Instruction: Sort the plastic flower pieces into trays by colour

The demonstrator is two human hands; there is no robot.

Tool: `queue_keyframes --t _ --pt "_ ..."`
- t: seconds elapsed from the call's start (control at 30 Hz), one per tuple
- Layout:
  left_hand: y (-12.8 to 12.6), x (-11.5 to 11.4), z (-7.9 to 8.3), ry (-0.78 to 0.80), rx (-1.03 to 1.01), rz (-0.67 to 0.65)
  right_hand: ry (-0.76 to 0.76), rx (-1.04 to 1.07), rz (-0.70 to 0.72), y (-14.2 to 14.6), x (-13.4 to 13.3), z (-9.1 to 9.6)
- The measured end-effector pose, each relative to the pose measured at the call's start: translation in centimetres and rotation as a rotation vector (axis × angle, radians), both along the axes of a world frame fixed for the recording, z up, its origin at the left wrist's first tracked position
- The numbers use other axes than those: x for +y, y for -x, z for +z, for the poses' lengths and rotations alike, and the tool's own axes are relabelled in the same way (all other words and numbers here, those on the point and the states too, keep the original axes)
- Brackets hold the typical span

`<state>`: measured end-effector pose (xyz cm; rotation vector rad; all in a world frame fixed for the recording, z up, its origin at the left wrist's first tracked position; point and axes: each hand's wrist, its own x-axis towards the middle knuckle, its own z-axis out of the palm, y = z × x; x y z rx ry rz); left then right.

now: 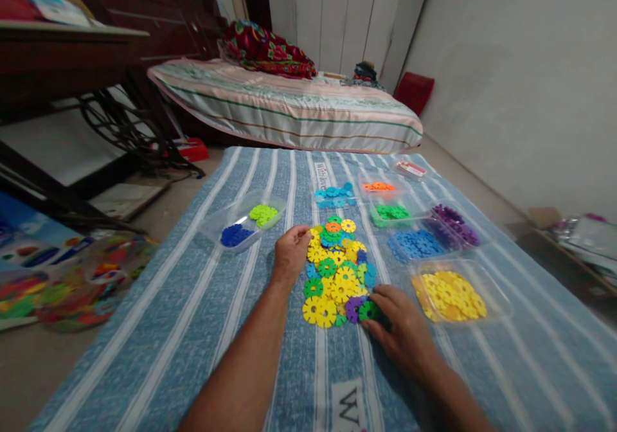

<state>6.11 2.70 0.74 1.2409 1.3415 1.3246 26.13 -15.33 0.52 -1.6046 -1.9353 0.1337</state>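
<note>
A loose pile of notched plastic discs (344, 282), mostly yellow with green, blue, purple and orange ones, lies on a striped cloth (270, 368). At the pile's upper left edge is my left hand (290, 250), thumb and fingers pinched together beside a yellow disc; what they hold, if anything, is hidden. My right hand (399, 321) is at the lower right of the pile, with its thumb and fingers closed around the edge of a green disc (367, 311). A purple disc (353, 310) sits against that green one.
A clear tub of yellow discs (499, 300) stands to the right. Behind it are tubs with blue (418, 243), purple (456, 224), green (393, 213) and orange discs (379, 187). At the left, another tub (212, 226) has dark blue and lime discs. A bed (289, 107) stands beyond.
</note>
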Motion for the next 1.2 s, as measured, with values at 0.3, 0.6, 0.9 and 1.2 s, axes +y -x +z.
queue_keyframes --t 0.3,0.6,0.9,1.2 --pt "0.2 0.1 -0.2 0.011 -0.04 0.001 0.019 0.078 0.011 -0.1 0.2 0.2" --pt "0.2 0.2 -0.2 0.012 -0.025 -0.001 0.023 0.12 0.101 -1.0 1.8 3.5" --pt "0.1 0.0 0.2 -0.002 -0.027 -0.013 -0.382 -0.14 -0.319 -5.2 11.2 9.9" --pt "-0.1 -0.1 0.2 0.021 -0.018 -0.003 -0.026 -0.013 0.1 0.6 4.8 3.0"
